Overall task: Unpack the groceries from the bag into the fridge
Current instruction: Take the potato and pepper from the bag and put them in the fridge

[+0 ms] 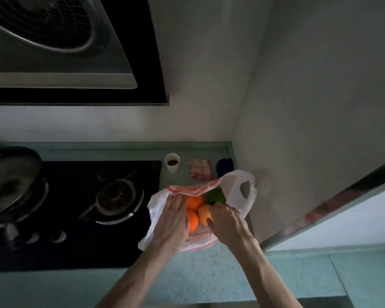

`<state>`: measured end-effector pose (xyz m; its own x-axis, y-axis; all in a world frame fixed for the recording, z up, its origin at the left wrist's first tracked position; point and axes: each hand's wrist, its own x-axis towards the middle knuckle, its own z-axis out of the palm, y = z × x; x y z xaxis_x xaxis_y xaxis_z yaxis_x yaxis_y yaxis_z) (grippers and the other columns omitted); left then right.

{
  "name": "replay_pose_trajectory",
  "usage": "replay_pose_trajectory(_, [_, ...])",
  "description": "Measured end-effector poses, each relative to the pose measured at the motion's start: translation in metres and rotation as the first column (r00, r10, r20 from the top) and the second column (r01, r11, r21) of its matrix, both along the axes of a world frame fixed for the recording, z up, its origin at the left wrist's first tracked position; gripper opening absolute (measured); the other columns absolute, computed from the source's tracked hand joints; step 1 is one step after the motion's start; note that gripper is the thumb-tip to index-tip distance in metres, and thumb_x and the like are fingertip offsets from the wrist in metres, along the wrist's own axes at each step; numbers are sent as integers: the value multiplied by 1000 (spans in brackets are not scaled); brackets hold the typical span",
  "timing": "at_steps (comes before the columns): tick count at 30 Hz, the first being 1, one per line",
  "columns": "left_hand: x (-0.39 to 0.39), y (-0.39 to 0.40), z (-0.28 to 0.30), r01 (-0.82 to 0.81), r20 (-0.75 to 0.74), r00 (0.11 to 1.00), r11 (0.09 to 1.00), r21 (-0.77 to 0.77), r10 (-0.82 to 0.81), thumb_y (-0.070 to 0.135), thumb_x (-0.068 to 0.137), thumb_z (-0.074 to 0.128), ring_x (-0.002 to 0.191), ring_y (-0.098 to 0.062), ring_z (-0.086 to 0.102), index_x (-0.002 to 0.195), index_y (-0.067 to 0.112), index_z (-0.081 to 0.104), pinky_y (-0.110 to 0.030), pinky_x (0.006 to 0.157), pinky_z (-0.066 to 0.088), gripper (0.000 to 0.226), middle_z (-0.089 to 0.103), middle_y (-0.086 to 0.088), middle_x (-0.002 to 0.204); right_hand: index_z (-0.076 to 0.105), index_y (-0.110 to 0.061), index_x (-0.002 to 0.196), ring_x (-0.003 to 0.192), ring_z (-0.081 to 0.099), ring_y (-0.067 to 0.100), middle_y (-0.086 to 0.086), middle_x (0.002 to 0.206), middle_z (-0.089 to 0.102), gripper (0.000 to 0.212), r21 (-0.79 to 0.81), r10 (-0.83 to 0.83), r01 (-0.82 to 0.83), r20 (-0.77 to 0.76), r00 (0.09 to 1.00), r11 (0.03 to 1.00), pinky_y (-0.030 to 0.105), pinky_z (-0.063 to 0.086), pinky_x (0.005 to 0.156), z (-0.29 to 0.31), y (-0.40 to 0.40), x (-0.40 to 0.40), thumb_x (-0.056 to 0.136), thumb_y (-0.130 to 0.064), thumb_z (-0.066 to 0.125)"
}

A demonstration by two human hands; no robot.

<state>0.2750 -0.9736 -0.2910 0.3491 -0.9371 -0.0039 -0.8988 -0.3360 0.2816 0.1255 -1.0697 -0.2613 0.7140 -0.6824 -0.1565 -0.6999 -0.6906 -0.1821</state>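
Note:
A white plastic bag (236, 192) with red print lies open on the pale green counter (231, 270) beside the stove. Inside it I see two oranges (195, 202), a yellow fruit (203, 213) and a green fruit (217, 195). My left hand (172, 218) reaches into the bag's left side with fingers straight, touching the bag edge next to the upper orange. My right hand (226, 221) is inside the bag with fingers curled down at the green fruit; what the fingertips hold is hidden. The fridge door (333, 210) stands open at the right.
A black gas hob (116, 196) with a burner lies left of the bag, a dark pot (11, 185) at its far left. Behind the bag stand a paper cup (172, 162), a folded red-checked cloth (201, 168) and a blue object (225, 166). A range hood (53, 41) hangs above.

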Motion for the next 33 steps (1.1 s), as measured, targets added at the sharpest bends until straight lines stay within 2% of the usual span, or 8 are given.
replay_pose_trajectory(6, [24, -14, 7, -15, 31, 999, 1000, -27, 16, 28, 105, 48, 162, -25, -11, 165, 7, 6, -26, 126, -12, 76, -10, -12, 174, 66, -23, 130, 119, 67, 27, 2, 132, 68, 44, -94, 211, -204, 62, 976, 974, 41, 54, 102, -21, -49, 33, 90, -13, 49])
replay_pose_trajectory(9, [36, -15, 8, -40, 95, 995, 999, 7, 39, 38, 100, 58, 161, -24, -16, 166, 13, 6, -36, 132, -4, 88, -10, -8, 174, 45, -28, 151, 150, 38, 26, -1, 161, 43, 74, -113, 194, -197, -39, 980, 974, 49, 26, 125, -24, -72, 36, 84, -32, 75])
replay_pose_trajectory(12, [47, -12, 5, -55, 104, 993, 998, -13, 56, 44, 91, 68, 161, -23, -15, 166, 14, 8, -38, 132, 0, 101, -6, -6, 174, 32, -28, 160, 155, 27, 33, 4, 169, 28, 108, -155, 111, -124, -86, 990, 980, 57, -6, 123, -26, -92, 28, 70, -64, 81])
replay_pose_trajectory(16, [57, -12, 7, -78, 105, 992, 997, 13, 76, 49, 87, 71, 160, -22, -15, 166, 18, 0, -39, 132, 3, 111, -12, -3, 173, 54, -23, 148, 142, 46, 33, 7, 154, 53, 113, -252, 46, -61, -66, 997, 966, 52, -2, 125, -31, -102, 21, 52, -71, 90])
replay_pose_trajectory(20, [63, -15, 9, -104, 79, 992, 994, 33, 101, 48, 86, 70, 162, -23, -7, 167, 17, 3, -43, 132, 11, 109, -6, -5, 175, 19, -27, 164, 159, 18, 33, 4, 172, 19, 119, -184, 41, -58, -94, 995, 981, 51, -16, 118, -22, -105, 21, 69, -78, 68])
replay_pose_trajectory(22, [58, -19, 9, -93, 121, 989, 995, 36, 88, 53, 88, 67, 162, -26, -1, 166, 15, 8, -41, 132, 7, 105, -1, -8, 175, 27, -25, 163, 158, 22, 33, 7, 170, 25, 118, -162, 74, -90, -98, 992, 983, 52, -10, 122, -18, -102, 22, 65, -77, 68])
replay_pose_trajectory(26, [33, -31, 8, -53, 242, 969, 998, -22, 57, 53, 88, 66, 152, -35, 39, 156, 7, 42, -49, 126, 31, 86, 41, -18, 163, 46, -20, 152, 146, 46, 27, 5, 155, 52, 81, -140, 130, -125, 22, 991, 982, 47, 34, 121, -11, -86, 25, 82, -49, 74])
replay_pose_trajectory(33, [-5, -51, -1, -19, 126, 992, 1000, -13, 21, 41, 98, 52, 134, -21, 53, 139, 19, 52, -38, 122, 34, 47, 60, -3, 142, 60, -22, 139, 131, 61, 21, 1, 140, 65, 52, -76, 151, -140, 172, 973, 987, 36, 45, 113, -17, -69, 15, 87, -18, 68])
